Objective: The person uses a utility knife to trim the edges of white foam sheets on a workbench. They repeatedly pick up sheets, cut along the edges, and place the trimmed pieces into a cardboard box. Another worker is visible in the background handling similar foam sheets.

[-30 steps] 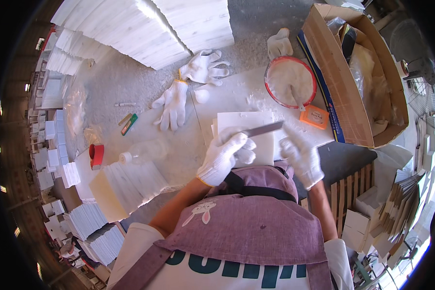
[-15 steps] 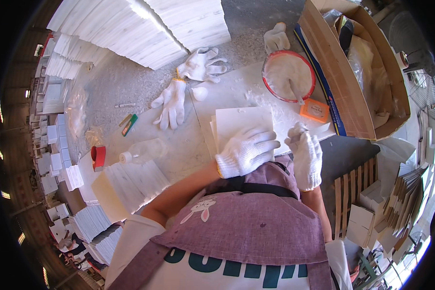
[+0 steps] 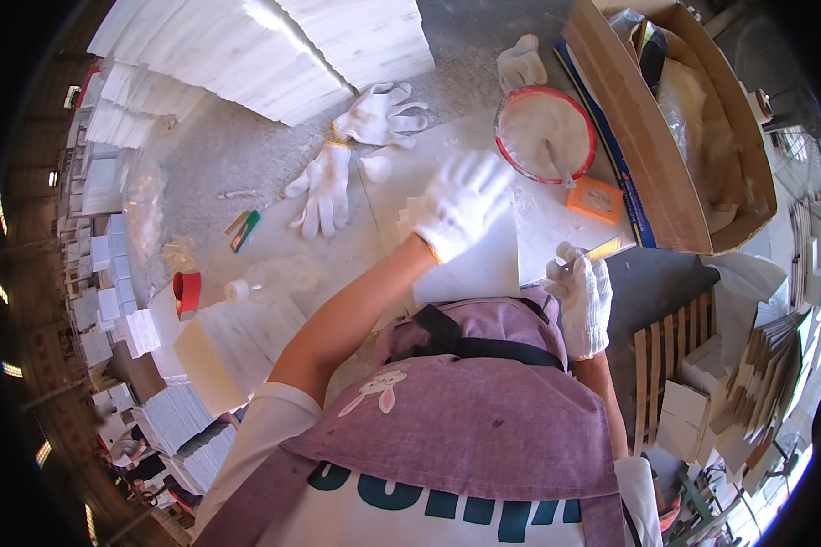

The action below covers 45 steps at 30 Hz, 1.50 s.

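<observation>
A thin white slab [image 3: 479,264], with other edges showing beside it, lies in front of me at the table's near edge. My left hand [image 3: 465,208], in a white knit glove, is over the slab's far part with fingers stretched out, slightly blurred; whether it touches is unclear. At the slab's right, my gloved right hand [image 3: 584,305] is closed around a flat-bladed scraper [image 3: 606,247], its blade pointing right and catching the light. Its handle is hidden in the fingers. Beyond stands a red-rimmed bowl [image 3: 502,137] of white paste with a spatula [image 3: 558,166] in it.
An orange box [image 3: 596,199] sits by the bowl, near a large cardboard box [image 3: 643,155]. Loose gloves [image 3: 324,190], a green cutter [image 3: 244,232], a clear bottle [image 3: 269,284] and a red tape roll [image 3: 186,292] lie leftward. Marble slabs [image 3: 237,55] are stacked at the back.
My left hand has moved from the slab's near right part to its far part. The scraper's blade in my right hand has tilted and now shines.
</observation>
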### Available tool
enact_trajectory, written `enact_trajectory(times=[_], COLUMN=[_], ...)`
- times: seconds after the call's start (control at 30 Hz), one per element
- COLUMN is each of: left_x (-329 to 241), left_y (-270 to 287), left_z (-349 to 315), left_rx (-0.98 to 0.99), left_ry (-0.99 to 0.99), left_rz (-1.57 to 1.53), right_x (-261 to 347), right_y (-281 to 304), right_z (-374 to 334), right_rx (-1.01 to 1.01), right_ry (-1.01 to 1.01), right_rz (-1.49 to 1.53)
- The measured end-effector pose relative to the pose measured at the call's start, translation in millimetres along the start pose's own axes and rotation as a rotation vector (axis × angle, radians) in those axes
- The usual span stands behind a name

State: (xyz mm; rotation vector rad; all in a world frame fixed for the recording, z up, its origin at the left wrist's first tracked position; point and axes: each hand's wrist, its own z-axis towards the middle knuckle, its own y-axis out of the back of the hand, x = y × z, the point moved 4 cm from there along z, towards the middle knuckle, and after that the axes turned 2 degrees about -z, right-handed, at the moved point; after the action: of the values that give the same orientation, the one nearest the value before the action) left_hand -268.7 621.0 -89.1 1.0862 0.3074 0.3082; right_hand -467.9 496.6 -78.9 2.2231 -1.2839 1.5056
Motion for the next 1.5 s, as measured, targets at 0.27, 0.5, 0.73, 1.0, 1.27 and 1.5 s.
enact_trajectory(times=[0.27,0.5,0.73,1.0,1.27,1.5], left_x=[67,0,-34,-35,-36,-32], left_y=[15,-2,53,58,70,72], left_z=[35,-23,-77,-90,-90,-88], left_rx=[-0.045,-0.006,0.168,0.116,0.045,0.012], left_ry=[0.230,0.166,0.076,0.086,0.090,0.098], left_rz=[0.202,0.038,-0.146,-0.133,-0.188,-0.245], right_x=[-1,-21,-31,-43,-56,-56], right_y=[32,37,46,60,62,36], right_z=[-5,-8,-11,-22,-32,-6], right_rx=[-0.128,-0.113,-0.068,-0.071,-0.059,0.027], right_ry=[0.058,-0.066,-0.079,-0.080,-0.016,0.013], right_rz=[-0.116,-0.170,-0.159,-0.173,-0.290,-0.158])
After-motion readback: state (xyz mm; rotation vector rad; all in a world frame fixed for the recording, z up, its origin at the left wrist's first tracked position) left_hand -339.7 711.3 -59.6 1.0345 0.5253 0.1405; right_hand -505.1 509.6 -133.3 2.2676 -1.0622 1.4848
